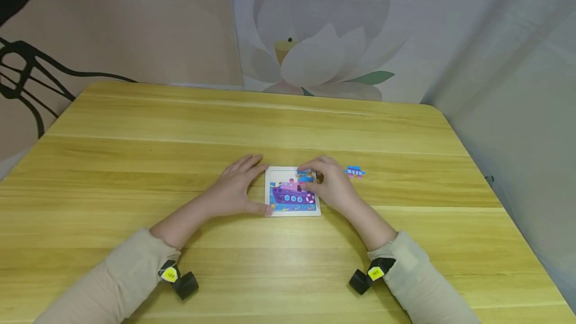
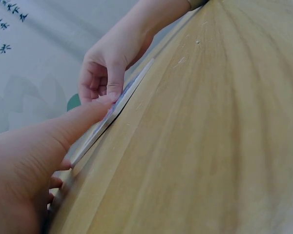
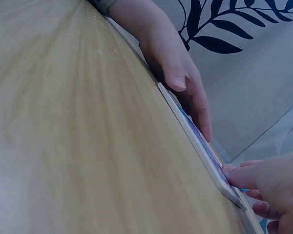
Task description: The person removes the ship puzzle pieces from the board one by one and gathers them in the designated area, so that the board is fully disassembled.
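A small white-framed jigsaw puzzle lies on the table, its lower part filled with a purple and pink ship on blue water. White backing shows at its upper left. My left hand is spread along the left side, thumb on the lower left corner and index finger at the upper left one. At the upper right of the frame, my right hand pinches a blue and brown puzzle piece between thumb and index finger, over the picture. In the right wrist view, that right hand bends over the frame's edge.
Another puzzle piece, blue and pink with windows, lies on the wooden table just right of my right hand. Beyond the table's far edge hangs a curtain with a flower print. A black chair stands at the far left.
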Demonstrator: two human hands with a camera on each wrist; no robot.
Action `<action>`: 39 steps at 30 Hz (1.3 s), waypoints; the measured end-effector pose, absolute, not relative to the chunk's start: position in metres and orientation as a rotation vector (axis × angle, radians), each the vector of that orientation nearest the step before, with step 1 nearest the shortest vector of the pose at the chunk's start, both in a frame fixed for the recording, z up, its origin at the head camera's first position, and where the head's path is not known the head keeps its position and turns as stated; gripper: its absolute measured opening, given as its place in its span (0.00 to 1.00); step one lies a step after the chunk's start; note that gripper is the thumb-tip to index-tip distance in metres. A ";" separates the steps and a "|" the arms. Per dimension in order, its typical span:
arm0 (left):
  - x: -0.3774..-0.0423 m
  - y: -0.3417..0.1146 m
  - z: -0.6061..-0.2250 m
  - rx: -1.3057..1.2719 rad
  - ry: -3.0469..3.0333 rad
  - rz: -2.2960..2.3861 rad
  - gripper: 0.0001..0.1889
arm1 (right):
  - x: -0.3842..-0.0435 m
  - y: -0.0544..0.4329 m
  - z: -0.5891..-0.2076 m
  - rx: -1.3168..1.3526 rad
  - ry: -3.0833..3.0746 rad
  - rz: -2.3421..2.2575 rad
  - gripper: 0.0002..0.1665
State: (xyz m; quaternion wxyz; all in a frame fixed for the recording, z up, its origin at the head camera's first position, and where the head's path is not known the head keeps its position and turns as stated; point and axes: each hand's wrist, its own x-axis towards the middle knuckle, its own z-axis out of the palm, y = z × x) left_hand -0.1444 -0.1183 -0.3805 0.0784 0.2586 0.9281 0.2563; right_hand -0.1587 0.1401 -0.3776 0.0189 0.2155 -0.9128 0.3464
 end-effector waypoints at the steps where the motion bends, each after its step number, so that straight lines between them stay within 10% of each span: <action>1: -0.144 -0.118 -0.380 0.772 2.782 0.767 0.58 | -0.159 0.140 -0.378 0.666 -2.835 1.077 0.18; 39: -0.143 -0.109 -0.381 0.670 2.825 0.785 0.54 | -0.156 0.157 -0.371 0.477 -2.824 1.377 0.21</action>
